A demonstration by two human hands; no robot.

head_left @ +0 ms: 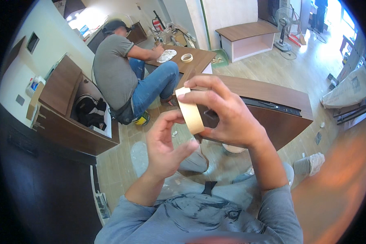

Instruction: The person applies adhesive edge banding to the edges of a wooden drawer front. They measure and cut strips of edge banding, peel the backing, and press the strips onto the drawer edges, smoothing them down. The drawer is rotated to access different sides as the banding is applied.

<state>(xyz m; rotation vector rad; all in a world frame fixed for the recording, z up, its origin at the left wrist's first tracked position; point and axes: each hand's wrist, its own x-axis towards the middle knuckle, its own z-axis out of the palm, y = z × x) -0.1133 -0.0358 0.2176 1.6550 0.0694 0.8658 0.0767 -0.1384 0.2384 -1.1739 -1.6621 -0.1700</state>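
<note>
A roll of masking tape (191,115), cream-coloured and turned edge-on, is held up in front of my chest. My right hand (236,116) grips it, fingers over the upper rim and thumb at the lower end. Close to the roll's left side is my left hand (163,142), its fingers bent and its thumb spread away below. Those left fingertips reach the roll's edge; whether they touch it I cannot tell. Behind the roll lies a brown wood-grain cabinet (268,91) with a black metal drawer slide (272,106) along its side.
A co-worker (118,73) sits at the left beside a brown panel (201,57) bearing another tape roll (186,58) and a white cloth (166,55). An open cabinet (57,126) stands far left. A fan (282,44), low cabinet (248,34) and bucket (301,166) are around.
</note>
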